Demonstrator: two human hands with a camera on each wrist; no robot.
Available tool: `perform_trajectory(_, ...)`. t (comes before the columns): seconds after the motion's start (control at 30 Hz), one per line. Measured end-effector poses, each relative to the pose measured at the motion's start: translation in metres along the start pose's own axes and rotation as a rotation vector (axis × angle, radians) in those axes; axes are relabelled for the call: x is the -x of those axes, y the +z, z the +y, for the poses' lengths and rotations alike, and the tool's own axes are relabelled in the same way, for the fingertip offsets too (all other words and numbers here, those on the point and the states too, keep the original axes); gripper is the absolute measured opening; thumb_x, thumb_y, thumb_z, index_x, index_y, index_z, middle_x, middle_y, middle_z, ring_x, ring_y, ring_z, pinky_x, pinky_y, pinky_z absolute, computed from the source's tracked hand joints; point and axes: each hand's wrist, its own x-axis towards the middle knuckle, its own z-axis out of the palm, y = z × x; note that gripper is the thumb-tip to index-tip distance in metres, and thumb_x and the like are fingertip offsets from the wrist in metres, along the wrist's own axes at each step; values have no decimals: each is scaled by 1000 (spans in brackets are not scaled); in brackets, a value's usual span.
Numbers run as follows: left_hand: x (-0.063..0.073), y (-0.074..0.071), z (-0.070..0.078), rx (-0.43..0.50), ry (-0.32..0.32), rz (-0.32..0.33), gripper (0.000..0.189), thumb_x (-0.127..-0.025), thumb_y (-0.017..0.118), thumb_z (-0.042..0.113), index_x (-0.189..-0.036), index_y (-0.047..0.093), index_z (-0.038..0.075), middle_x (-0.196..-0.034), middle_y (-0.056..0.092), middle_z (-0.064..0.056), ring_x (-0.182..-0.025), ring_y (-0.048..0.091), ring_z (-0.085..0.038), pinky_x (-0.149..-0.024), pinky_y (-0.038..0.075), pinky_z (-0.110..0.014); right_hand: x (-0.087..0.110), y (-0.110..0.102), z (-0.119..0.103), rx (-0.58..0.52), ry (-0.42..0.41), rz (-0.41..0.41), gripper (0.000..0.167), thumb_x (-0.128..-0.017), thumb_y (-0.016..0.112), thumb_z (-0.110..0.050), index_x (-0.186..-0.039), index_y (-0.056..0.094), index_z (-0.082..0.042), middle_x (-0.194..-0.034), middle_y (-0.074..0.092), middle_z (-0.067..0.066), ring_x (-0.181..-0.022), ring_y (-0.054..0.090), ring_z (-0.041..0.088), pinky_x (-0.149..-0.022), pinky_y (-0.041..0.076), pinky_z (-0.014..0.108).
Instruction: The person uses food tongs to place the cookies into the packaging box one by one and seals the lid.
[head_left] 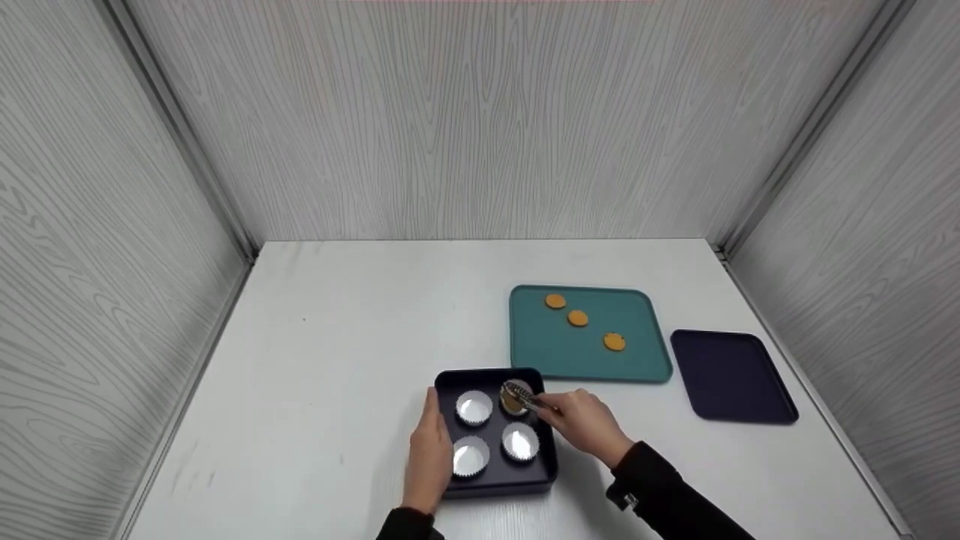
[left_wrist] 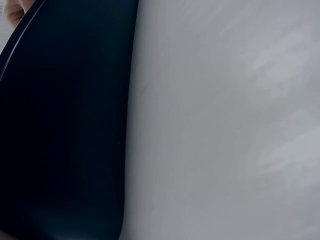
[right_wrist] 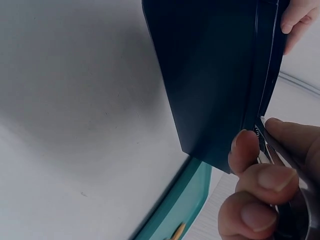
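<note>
Tongs (head_left: 517, 391) clamped in the right hand (head_left: 586, 424), disc (head_left: 512, 403) seemingly being set in cup (head_left: 515, 414); release is called for next, box (head_left: 495, 472) steadied by straight-fingered left hand (head_left: 430, 457).

No lettering, label, brand or number can be read in any of the three views. One small pale mark (head_left: 631, 500) shows in the head view, on the cuff of the right sleeve (head_left: 651, 474) — it looks silvery against the black cloth — but it is too small and blurred to tell whether it is print, a logo or a plain fastening.
</note>
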Motion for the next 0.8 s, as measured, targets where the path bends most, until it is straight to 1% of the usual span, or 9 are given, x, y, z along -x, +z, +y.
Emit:
perform_trajectory(0.07,0,0,0,1,-3,-1,51,-112,33,9,-161,24,0,-165,27,-17,-151,28,-30,-125,25,-46,0,0,-1,8,-2,3,11,-98,70,-15,-103,78,-10,-74,68,-5,-55,42,2,-50,35,22)
perform_trajectory(0.3,0,0,-1,-16,-15,4,52,-111,34,11,-162,25,3,-165,29,-14,-150,31,-29,-122,31,-46,-1,-1,-3,31,19,-12,13,-99,69,-16,-107,77,-10,-74,67,-6,-54,41,1,-50,33,22)
perform_trajectory(0.5,0,1,-1,-14,-23,3,52,-111,34,11,-162,25,4,-165,29,-14,-150,31,-30,-123,29,-47,-1,-1,-4,65,11,-6,11,-98,70,-17,-104,75,-10,-72,66,-5,-55,44,2,-51,36,23)
perform_trajectory(0.7,0,1,-1,-24,-23,2,52,-111,34,11,-162,24,3,-165,28,-16,-150,31,-32,-123,28,-48,1,-2,-4,103,36,5,17,-98,70,-21,-110,76,-10,-71,64,-4,-55,43,5,-52,34,25)
perform_trajectory(0.8,0,1,-1,-30,-18,4,52,-112,34,11,-162,24,3,-165,28,-15,-150,31,-32,-124,27,-47,1,-4,-3,115,36,17,15,-98,70,-22,-108,75,-12,-69,61,-6,-56,42,6,-52,34,26)
